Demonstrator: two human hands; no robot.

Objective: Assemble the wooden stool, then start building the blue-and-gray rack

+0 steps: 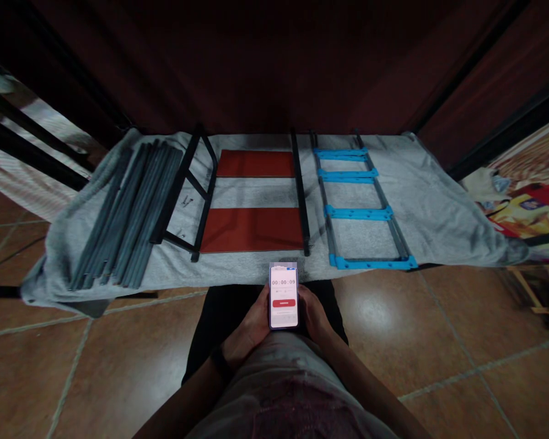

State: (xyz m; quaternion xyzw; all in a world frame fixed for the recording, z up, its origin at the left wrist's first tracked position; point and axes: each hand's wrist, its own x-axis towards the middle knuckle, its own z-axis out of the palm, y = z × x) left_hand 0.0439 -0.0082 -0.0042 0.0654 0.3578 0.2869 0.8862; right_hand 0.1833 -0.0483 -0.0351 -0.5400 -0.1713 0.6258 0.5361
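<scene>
A smartphone [284,311] with a lit screen showing a timer and a red button is held upright at my lap. My left hand [257,317] grips its left edge, and my right hand [313,312] closes around its right edge. Beyond the phone, two red-brown boards [254,230] lie on a grey cloth [439,213], with a black metal frame [187,177] on their left and a black bar [301,195] on their right. Grey tubes [132,219] lie bundled at the left. To the right rests a grey frame with blue crosspieces [359,212].
A dark reddish panel [274,67] rises behind the cloth-covered surface. Small hardware pieces [186,201] lie inside the black frame. A colourful bag [533,210] sits at the far right near a wooden piece [537,292]. Brown tiles [439,341] cover the floor.
</scene>
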